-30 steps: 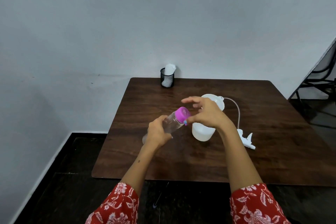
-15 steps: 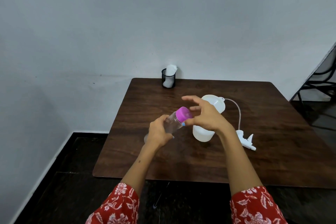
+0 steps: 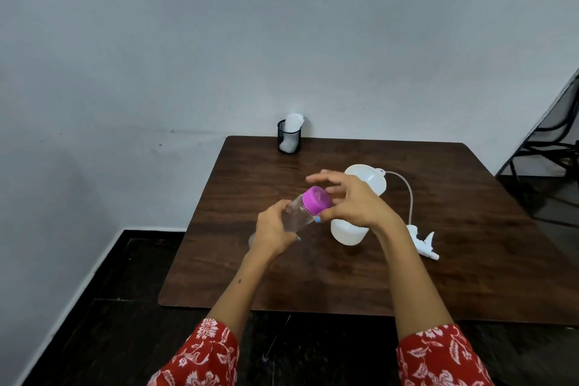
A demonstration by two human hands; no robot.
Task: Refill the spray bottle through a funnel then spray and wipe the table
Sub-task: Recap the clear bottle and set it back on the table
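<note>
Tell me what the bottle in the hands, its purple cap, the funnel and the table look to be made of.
Bottle: clear plastic, probably; the hand shows through its wall.
Purple cap: opaque plastic, smooth with a slight sheen.
Funnel: milky translucent plastic, it seems, matte.
Table: dark wood or wood-look laminate; streaky grain shows, low sheen. Which of the two cannot be told.

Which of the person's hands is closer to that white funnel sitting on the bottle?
The right hand. It hovers just in front of the funnel, fingers at the purple cap. The left hand grips the clear bottle farther to the left, apart from the funnel.
</note>
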